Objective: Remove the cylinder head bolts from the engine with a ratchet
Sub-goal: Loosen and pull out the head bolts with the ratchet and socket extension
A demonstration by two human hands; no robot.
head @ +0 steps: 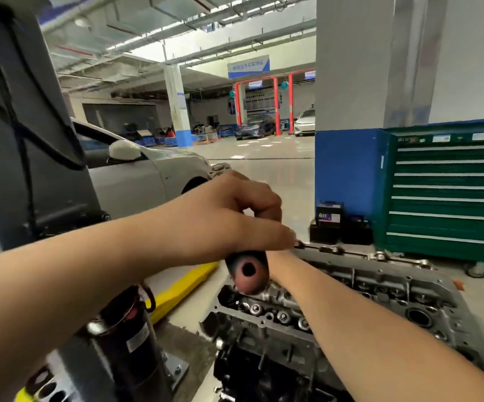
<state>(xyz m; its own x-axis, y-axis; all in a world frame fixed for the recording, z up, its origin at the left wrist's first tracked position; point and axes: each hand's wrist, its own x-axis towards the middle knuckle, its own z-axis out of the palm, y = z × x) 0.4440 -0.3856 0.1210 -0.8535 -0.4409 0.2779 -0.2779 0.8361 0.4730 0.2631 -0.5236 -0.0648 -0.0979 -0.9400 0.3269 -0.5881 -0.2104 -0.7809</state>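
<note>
The left hand (229, 216) is curling tightly round the ratchet handle (248, 271), whose round end is pointing toward the camera above the engine (379, 288). The right forearm is reaching in under it, its hand hidden behind the left, so its grip cannot be told. Bolts (282, 316) are sitting in the engine's top, below the handle

1 engine (379, 288), 1 ratchet (248, 271), maybe 3 bolts (283, 315), 3 cars (136, 175)
</note>
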